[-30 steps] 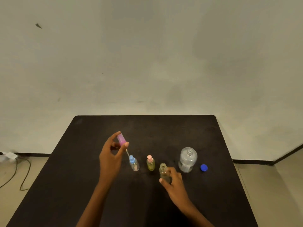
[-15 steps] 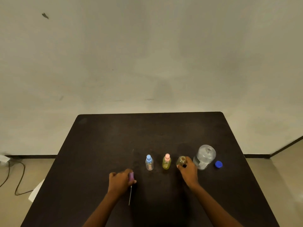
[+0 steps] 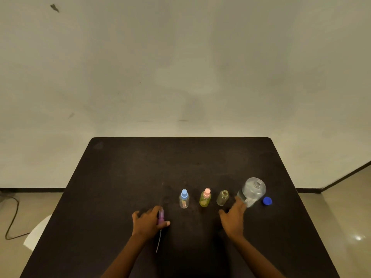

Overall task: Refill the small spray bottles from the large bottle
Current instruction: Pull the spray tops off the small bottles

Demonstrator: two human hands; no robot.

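Left hand (image 3: 149,221) grip closed round purple spray top (image 3: 161,216) on dark surface (image 3: 120,177), right hand (image 3: 232,217) spread, holding nothing, beside uncapped large bottle (image 3: 252,191), open small bottle (image 3: 222,197) just left.

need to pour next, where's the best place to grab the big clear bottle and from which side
Probably grip the large bottle round its wide body, below the open neck, coming from its left, where the right hand is. It stands upright with no cap.

Black table (image 3: 180,157), floor cable (image 3: 12,217), plain wall (image 3: 180,57)
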